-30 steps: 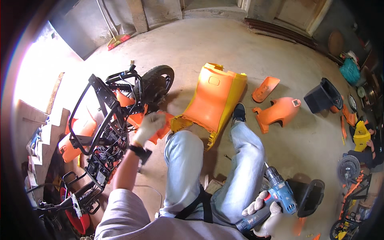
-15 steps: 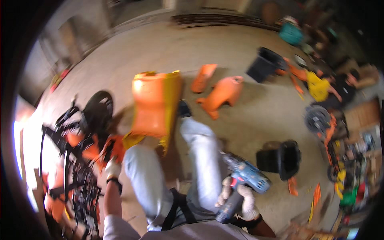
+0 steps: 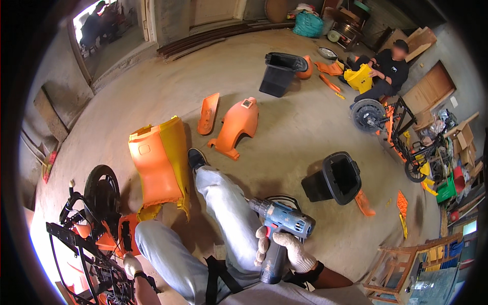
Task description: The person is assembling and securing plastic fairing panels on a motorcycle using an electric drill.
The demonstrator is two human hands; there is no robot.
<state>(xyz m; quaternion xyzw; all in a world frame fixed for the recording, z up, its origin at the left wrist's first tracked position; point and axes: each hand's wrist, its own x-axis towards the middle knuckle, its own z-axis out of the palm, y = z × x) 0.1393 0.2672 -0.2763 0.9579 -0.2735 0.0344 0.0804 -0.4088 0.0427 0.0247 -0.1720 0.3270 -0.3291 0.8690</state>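
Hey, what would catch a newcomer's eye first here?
Probably the large orange-and-yellow curved plastic panel on the floor, left of centre. Then the blue-and-black cordless drill in the white-gloved right hand, at lower centre. The black metal vehicle frame, at lower left beside the white-gloved left hand, likely comes third.

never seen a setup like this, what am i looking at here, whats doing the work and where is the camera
No machine is working here: these are a person's own gloved hands, seen from a wide camera on their head, so edges look bent. The right hand grips a blue-and-black cordless drill. The left hand is beside a black metal bike-like frame; whether it holds anything is unclear. On the pale concrete floor stand a curved orange-and-yellow plastic shell and an open black plastic tub. Farther off, another person touches a yellow plastic part.
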